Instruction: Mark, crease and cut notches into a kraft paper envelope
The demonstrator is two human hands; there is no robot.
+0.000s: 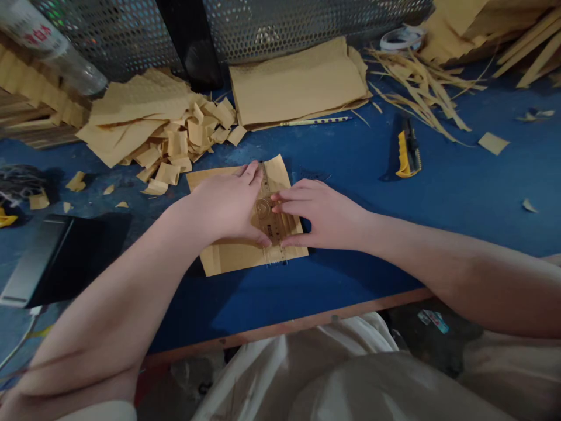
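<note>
L hand (pixel 232 204) lies on a brown paper sheet (pixel 228 254), fingers stretched fwd and thumb spread away from them, both at the L edge of a clear plastic ruler (pixel 268 219). R hand (pixel 322 213) comes in from the R side, fingers and thumb parted, tips at the ruler's R edge; can't tell if it pinches anything. The ruler lies on the sheet, running away from the person, its near end just past the sheet's near edge. The sheet is flat on a blue table (pixel 350 275), near its front edge. Just beyond, to the L, is a heap of small cut paper pieces (pixel 179 146) w/ larger sheets behind. Straight ahead: a stack of brown paper (pixel 298 82), w/ a patterned pencil (pixel 315 122) along its near edge. To the R, a yellow & black utility knife (pixel 408 153); beyond it, a pile of thin paper strips (pixel 425 88) and a roll of tape (pixel 401 38). Far L, a clear plastic bottle (pixel 56 49) leans at an angle; nearer, a dark boxy device (pixel 41 257) w/ a cable (pixel 21 345). At the back, a perforated metal panel (pixel 272 26).
</note>
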